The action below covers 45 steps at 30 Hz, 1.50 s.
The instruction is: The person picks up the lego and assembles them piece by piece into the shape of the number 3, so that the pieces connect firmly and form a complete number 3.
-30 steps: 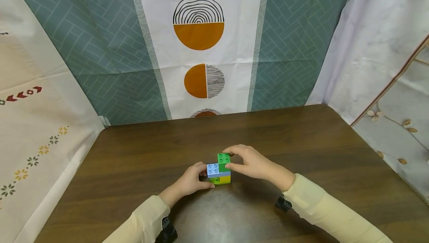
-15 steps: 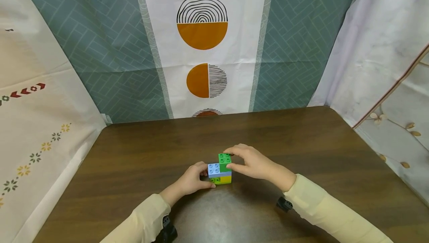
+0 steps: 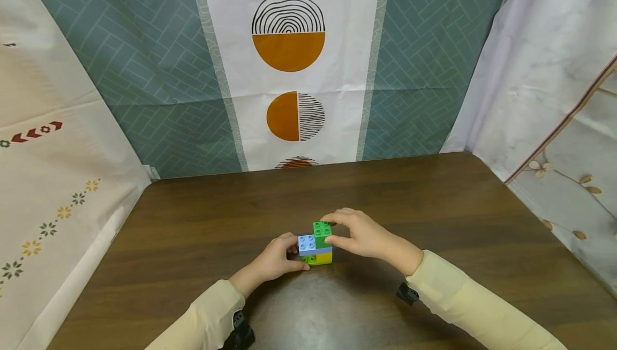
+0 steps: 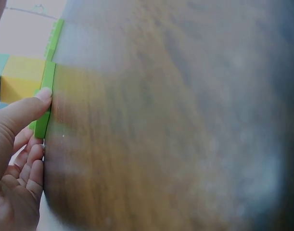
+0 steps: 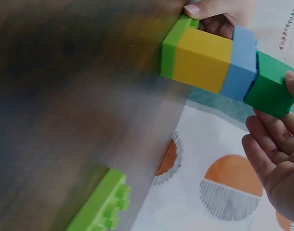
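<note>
A small stack of toy building bricks stands on the brown table near the middle of the head view. At its bottom lies a flat light green brick (image 3: pixel 308 260), with a yellow brick (image 5: pixel 202 58) on it and a light blue brick (image 3: pixel 306 244) above. A darker green brick (image 3: pixel 322 236) sits on the right part of the blue one; the right wrist view shows a thin dark line between them. My left hand (image 3: pixel 277 258) grips the light green brick, thumb in front and fingers behind. With thumb and fingers, my right hand (image 3: pixel 363 235) pinches the darker green brick.
Another light green brick (image 5: pixel 101 204) lies on the table apart from the stack, visible in both wrist views. The wooden table (image 3: pixel 231 200) ends at a patterned cloth (image 3: pixel 168 71) behind. Pale cloths hang at the left and right sides.
Both hands keep their hold on the stack, which stays in place. Only a slight shift of the head view shows.
</note>
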{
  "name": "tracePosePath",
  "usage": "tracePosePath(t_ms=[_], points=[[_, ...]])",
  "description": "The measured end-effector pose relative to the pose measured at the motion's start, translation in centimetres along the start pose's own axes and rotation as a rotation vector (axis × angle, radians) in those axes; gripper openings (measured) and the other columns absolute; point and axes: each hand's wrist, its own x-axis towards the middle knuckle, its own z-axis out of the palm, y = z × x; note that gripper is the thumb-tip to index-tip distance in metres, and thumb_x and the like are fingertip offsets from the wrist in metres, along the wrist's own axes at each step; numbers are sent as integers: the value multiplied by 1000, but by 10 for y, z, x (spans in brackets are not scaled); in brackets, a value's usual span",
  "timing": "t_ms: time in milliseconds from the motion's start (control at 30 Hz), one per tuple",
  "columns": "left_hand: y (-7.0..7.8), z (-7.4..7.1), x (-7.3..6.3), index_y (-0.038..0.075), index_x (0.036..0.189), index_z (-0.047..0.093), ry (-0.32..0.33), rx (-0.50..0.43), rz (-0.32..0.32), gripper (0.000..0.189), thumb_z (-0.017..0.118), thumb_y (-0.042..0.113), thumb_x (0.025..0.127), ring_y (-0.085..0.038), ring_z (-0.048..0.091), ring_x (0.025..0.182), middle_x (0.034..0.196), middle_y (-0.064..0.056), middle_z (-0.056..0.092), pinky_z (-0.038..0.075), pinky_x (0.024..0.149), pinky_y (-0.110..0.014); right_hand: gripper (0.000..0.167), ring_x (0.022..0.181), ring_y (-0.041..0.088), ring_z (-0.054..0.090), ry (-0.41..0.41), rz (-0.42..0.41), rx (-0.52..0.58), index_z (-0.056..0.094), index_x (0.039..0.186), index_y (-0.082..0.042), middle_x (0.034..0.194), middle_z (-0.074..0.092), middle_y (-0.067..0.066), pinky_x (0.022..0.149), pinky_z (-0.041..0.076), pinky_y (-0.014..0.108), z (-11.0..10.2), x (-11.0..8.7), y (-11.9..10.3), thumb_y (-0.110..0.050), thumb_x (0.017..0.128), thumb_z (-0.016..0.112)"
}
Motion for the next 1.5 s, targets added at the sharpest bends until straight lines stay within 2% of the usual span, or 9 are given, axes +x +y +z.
tracePosePath(t_ms=[267, 433, 633, 867, 1033, 1333, 1500], points=[[-1, 1, 0, 5, 100, 65, -2, -8, 11, 33, 81, 19, 75, -12, 45, 79, 86, 1, 51, 42, 72, -24, 39, 98, 22, 60, -14, 23, -69, 61, 120, -4, 108, 65, 5, 84, 51, 36, 1, -3, -1, -22, 87, 69], [-1, 0, 0, 5, 101, 65, 2, -11, 6, 34, 81, 19, 75, -13, 46, 79, 86, 1, 52, 42, 71, -24, 38, 96, 22, 60, -28, 71, -96, 62, 119, -6, 106, 65, 3, 81, 51, 35, -1, 0, -6, -22, 86, 71], [-1, 0, 0, 5, 100, 65, 6, -23, 3, 32, 81, 19, 76, -13, 45, 78, 85, 1, 51, 41, 70, -24, 36, 96, 23, 60, -56, 116, -47, 62, 117, -5, 107, 65, 4, 83, 51, 39, -3, 3, -9, -21, 86, 71], [-4, 3, -4, 6, 99, 66, 11, -24, -9, 32, 81, 20, 75, -13, 45, 78, 85, 1, 51, 41, 70, -24, 33, 99, 26, 59, -123, 151, 96, 60, 117, -5, 107, 65, 3, 88, 49, 44, -1, 5, -8, -19, 88, 68], [-2, 1, 0, 5, 99, 65, 10, -25, 21, 32, 81, 19, 75, -14, 44, 78, 84, -1, 51, 41, 69, -24, 32, 100, 25, 58, -116, 180, 152, 60, 117, -6, 107, 65, 2, 90, 47, 47, -3, 3, -5, -19, 89, 67], [-1, 1, -2, 4, 99, 65, 8, -23, 10, 33, 81, 18, 75, -14, 44, 78, 85, -1, 51, 41, 69, -24, 43, 108, 27, 58, -82, 189, 192, 55, 129, -5, 118, 63, 7, 96, 44, 50, 5, -2, -2, -23, 91, 64], [-3, 0, -2, 4, 100, 64, 9, -23, 20, 34, 81, 19, 75, -14, 44, 79, 85, -1, 51, 41, 70, -25, 50, 111, 29, 57, -69, 176, 84, 51, 134, -3, 124, 60, 11, 94, 45, 49, 6, -4, -3, -25, 91, 64]])
